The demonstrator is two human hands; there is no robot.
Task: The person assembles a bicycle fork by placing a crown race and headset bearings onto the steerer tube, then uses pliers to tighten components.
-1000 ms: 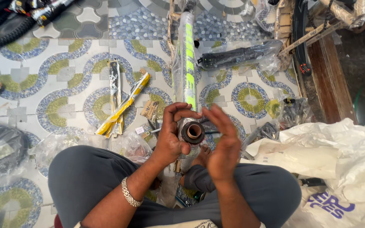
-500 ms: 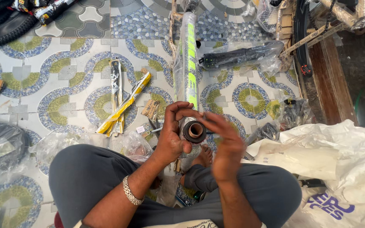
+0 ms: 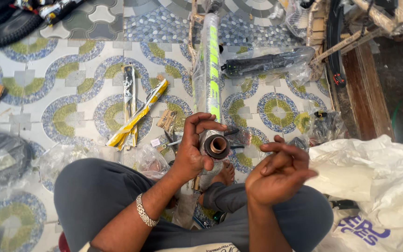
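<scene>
Fingers of the right hand have come off the tube end, hanging loosely curled and empty beside it, while the left hand grips it alone.

left hand gripped open end of plastic-wrapped bicycle frame tube, fingers curled over tube mouth; right hand just beside it, apart from tube, fingers loosely bent; person sat cross-legged on patterned tile floor; yellow wrapped strips lay left; white plastic sack lay right
</scene>
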